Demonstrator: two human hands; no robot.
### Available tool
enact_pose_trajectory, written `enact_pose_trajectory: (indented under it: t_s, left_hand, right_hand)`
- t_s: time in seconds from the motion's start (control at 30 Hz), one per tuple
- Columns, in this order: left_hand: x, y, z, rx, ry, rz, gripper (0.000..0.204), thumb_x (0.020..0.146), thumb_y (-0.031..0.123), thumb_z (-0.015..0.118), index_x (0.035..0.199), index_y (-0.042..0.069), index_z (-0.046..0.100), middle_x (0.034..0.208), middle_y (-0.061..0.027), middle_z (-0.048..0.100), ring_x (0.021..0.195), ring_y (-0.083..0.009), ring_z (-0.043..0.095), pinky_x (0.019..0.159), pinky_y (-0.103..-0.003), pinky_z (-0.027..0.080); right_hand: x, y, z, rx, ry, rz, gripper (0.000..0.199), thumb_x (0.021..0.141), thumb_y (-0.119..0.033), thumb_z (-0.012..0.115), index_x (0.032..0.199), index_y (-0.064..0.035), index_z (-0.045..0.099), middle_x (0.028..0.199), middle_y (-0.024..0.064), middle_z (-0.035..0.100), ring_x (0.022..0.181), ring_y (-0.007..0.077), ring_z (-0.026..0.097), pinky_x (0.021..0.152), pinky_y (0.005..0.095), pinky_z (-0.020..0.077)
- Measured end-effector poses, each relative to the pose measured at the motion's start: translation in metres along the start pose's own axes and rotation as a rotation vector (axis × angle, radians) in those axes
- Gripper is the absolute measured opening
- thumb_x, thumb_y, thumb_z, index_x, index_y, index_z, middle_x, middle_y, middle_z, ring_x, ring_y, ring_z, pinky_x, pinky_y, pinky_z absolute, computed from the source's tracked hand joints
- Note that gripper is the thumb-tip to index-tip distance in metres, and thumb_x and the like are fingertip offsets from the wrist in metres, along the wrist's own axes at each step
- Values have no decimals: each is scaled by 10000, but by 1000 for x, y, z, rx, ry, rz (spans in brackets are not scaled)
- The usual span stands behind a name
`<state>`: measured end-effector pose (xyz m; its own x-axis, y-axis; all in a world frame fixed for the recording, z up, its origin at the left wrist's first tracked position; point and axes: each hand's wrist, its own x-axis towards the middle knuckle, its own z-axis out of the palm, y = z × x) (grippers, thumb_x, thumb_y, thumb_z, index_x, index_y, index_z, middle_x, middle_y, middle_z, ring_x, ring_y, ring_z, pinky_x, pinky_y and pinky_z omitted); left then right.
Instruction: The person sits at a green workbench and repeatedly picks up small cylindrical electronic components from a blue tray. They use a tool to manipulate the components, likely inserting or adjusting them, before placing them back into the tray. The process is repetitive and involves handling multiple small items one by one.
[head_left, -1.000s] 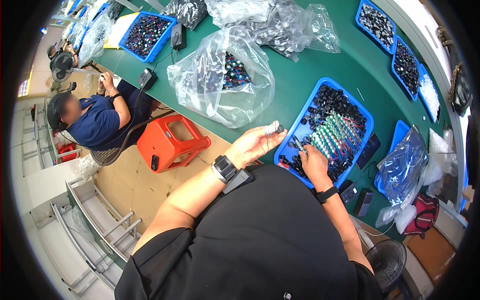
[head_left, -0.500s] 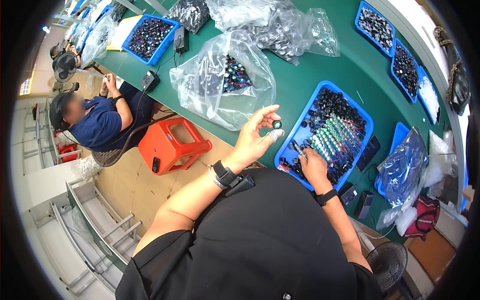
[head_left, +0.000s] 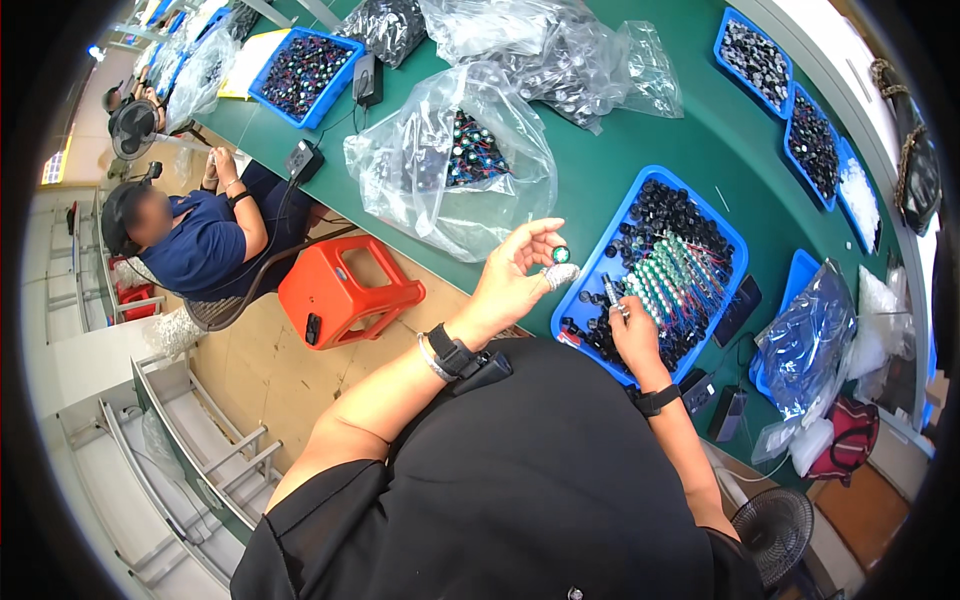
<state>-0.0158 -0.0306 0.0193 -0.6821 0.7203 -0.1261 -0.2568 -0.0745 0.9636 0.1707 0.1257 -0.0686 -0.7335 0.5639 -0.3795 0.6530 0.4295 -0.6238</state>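
My left hand [head_left: 512, 282] is beside the left rim of the blue tray [head_left: 600, 247], its fingers curled. Between thumb and fingers it holds a small round black part with a green face [head_left: 561, 255]. A silvery wrapping [head_left: 562, 275] covers the thumb. Over the tray, my right hand [head_left: 636, 335] grips a slim, pen-like metallic tool [head_left: 611, 293], its tip pointing up and away from me. In the tray lie loose round black parts [head_left: 668, 205] and rows of green-faced round parts with thin wires [head_left: 665, 282].
A clear plastic bag [head_left: 400, 195] of wired parts lies left of the tray, with more bags [head_left: 540, 60] behind. Blue trays of parts [head_left: 755, 60] line the far right. Black boxes [head_left: 728, 410] stand near the tray. A red stool [head_left: 345, 290] and a seated co-worker [head_left: 215, 245] are left.
My right hand has shifted slightly, and the tool in it now points more upright. The part in my left hand has turned its green face more into view.
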Motion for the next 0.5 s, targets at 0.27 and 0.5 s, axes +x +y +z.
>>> enact_pose_trajectory:
  t_s: [0.27,0.5]
  left_hand:
    - [0,-3,1,7,12,-21,532,767,-19,711,1244,37,482,1008,-21,529,905,-87,524,827,-242,476]
    - [3,-6,-1,32,55,-69,514,766,-14,713,1228,42,497,1013,-19,536,905,-83,524,827,-240,472]
  right_hand:
    - [2,-4,-5,125,17,12,247,859,-230,594,971,-17,542,701,182,622,658,337,622,602,421,464]
    - [-2,-8,-1,24,-36,13,265,846,-241,610,997,-37,535,775,192,635,734,372,627,642,445,473]
